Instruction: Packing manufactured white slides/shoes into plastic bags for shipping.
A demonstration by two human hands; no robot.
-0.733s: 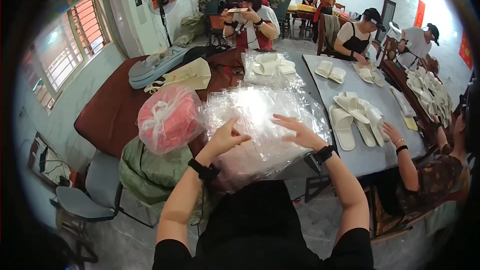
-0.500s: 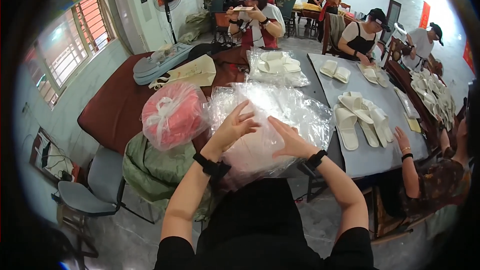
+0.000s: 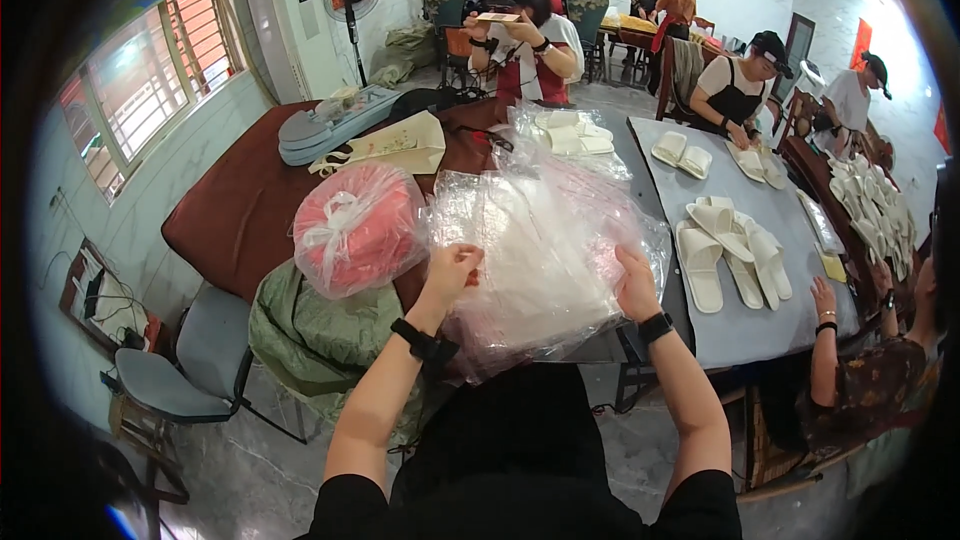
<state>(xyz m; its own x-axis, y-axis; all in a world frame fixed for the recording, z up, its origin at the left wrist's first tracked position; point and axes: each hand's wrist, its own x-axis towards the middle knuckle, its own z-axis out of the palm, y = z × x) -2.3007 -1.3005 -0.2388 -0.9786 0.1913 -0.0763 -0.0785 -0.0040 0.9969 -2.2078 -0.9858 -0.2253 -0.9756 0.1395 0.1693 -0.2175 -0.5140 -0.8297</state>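
Note:
A spread of clear plastic bags (image 3: 540, 270) lies before me, its front edge at the table's near side. My left hand (image 3: 453, 273) has its fingers curled at the left edge of the top bag, thumb and fingers pinched together. On the opposite edge my right hand (image 3: 637, 285) grips the film, thumb on top. Through the plastic a pinkish tint shows at the right and along the front. Just left of my left hand sits a pink bundle (image 3: 352, 225) in a knotted clear bag. Behind the bags, a pair of cream slippers (image 3: 570, 130) rests on more plastic.
To the right, cream slippers (image 3: 735, 245) lie on a grey-topped table (image 3: 720, 325), with a co-worker's hand (image 3: 824, 298) beside them. A green sack (image 3: 315, 325) and a grey chair (image 3: 215, 350) stand at the left. Another person (image 3: 520, 45) sits across the table.
Both hands have moved apart and down, from open above the bags to closed on opposite edges. The top bag now lies flatter and spread between them.

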